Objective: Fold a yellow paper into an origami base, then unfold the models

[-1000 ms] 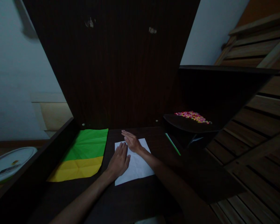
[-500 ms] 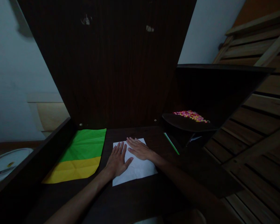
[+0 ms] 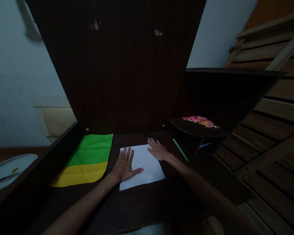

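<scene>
A white sheet of paper (image 3: pixel 147 164) lies flat on the dark wooden desk (image 3: pixel 134 209). My left hand (image 3: pixel 123 167) rests on the sheet's left side, fingers spread and thumb pointing right across it. At the far right corner, my right hand (image 3: pixel 158 150) lies palm down with its fingers stretched out over the paper's edge. Neither hand grips anything. Left of the sheet are a green paper (image 3: pixel 93 150) and a yellow paper (image 3: pixel 84 173), both creased, the yellow one nearer me.
A thin green-and-white strip (image 3: pixel 180 150) lies right of the sheet. Small colourful pieces (image 3: pixel 201 121) are piled on a dark corner shelf (image 3: pixel 193 130). A raised board (image 3: pixel 34 166) borders the desk's left side, and a tall dark panel (image 3: pixel 120 71) stands behind.
My right hand has slid right and slightly away, from the sheet's upper middle to its far right corner. My left hand stays on the left side, its thumb stretched further out.
</scene>
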Tool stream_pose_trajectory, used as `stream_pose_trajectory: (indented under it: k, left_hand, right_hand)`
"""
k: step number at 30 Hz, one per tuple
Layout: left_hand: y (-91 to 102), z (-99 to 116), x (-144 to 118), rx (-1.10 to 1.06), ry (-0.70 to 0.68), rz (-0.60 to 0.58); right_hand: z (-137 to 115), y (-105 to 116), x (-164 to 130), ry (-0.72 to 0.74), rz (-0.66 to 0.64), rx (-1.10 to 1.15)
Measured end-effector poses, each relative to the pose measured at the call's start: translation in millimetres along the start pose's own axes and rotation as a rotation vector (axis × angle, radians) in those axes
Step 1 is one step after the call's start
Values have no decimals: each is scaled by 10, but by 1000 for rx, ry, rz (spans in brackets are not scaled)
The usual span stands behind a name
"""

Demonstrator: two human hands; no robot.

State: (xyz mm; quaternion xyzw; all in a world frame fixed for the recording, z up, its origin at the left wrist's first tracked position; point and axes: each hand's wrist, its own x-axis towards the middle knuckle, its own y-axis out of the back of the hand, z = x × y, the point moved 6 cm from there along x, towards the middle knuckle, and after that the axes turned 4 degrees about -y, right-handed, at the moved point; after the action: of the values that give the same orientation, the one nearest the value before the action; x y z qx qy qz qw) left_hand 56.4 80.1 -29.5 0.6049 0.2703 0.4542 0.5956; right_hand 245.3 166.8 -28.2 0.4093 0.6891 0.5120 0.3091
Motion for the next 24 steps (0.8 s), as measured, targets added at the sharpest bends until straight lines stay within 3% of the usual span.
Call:
stream_pose_trajectory:
  k: [5, 8, 11, 14, 24]
  left_hand:
    - [18, 16, 5, 10, 10, -29]
    - [23, 27, 11, 4, 6, -42]
    - [16, 33, 16, 13, -2, -73]
    - [21, 33, 14, 20, -6, -90]
    - [27, 26, -6, -11, -31, -70]
  right_hand:
    - [-14, 148, -38, -56, 91, -36]
    - [-290, 98, -90, -15, 140, -21]
    - [-677, -82, -196, 146, 147, 69]
    - [-894, -240, -333, 247, 124, 80]
    - [-698, -141, -684, 229, 48, 47]
